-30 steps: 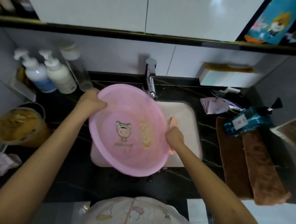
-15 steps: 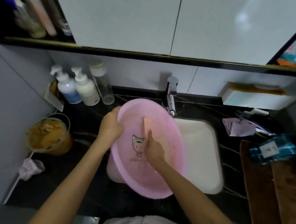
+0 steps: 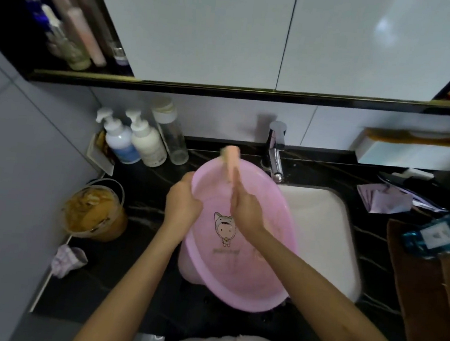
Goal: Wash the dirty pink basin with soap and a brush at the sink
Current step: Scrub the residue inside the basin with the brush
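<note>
Pink basin (image 3: 236, 267), one only, tilts over the sink (image 3: 330, 235) at frame centre; two pump bottles (image 3: 149, 146) stand upper left. Left hand (image 3: 183, 207) grips its rim, and right hand (image 3: 247, 213) grips one brush (image 3: 231, 162) at its upper edge.

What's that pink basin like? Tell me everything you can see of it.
The basin is round, pink, and looks like thin plastic. A cartoon figure with small lettering beneath is printed on its inner bottom. It tilts over the white sink, open side toward the person. The left hand grips its left rim; the right hand holds a peach brush at its far rim.
</note>
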`<state>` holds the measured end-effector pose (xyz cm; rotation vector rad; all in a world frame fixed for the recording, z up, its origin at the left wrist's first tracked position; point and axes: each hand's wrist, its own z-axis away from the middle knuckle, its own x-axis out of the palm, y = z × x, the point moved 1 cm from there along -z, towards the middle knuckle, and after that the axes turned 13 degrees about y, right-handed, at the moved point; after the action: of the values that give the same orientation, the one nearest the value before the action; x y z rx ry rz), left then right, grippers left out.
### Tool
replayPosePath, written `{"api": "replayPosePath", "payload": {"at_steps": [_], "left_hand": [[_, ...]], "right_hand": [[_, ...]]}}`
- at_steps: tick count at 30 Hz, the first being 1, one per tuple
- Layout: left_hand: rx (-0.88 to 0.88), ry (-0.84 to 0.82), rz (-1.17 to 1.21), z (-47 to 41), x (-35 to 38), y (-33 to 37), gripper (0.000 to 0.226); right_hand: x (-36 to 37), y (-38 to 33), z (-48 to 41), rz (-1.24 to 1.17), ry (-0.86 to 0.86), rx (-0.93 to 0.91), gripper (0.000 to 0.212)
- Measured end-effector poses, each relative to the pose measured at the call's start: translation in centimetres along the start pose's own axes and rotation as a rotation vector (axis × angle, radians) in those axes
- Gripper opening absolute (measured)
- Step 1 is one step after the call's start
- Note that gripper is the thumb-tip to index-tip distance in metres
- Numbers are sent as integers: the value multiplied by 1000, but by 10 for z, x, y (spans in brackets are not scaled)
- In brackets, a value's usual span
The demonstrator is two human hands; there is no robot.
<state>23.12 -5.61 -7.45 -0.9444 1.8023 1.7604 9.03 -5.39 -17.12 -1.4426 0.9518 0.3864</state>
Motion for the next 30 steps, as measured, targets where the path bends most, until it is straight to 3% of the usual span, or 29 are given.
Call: {"api": "replayPosePath", "payload": {"at_steps": [2, 4, 8, 10, 14, 18, 20, 25, 30], "left_hand": [[26, 4, -14, 1, 0, 0, 52], [35, 2, -20, -1, 1, 1, 51], [25, 9, -7, -2, -1, 1, 47], [26, 9, -21, -2, -4, -2, 48], [37, 4, -22, -5, -6, 2, 52], [38, 4, -14, -3, -7, 4, 47], [42, 13, -12, -4, -9, 0, 47], [27, 20, 18, -2, -9, -8, 52], [15, 28, 17, -1, -7, -8, 52]], "right_hand": [[-7, 19, -10, 98, 31, 232, 62], [-10, 16, -13, 48, 26, 298, 59], [-2, -30, 6, -165, -32, -34, 55], [0, -19, 4, -151, -35, -70, 54], [-10, 11, -29, -16, 9, 282, 54], [-10, -29, -1, -123, -57, -111, 56], [-4, -25, 1, -53, -42, -166, 57], [-13, 33, -15, 214, -83, 218, 55], [-32, 79, 15, 336, -106, 326, 67]]}}
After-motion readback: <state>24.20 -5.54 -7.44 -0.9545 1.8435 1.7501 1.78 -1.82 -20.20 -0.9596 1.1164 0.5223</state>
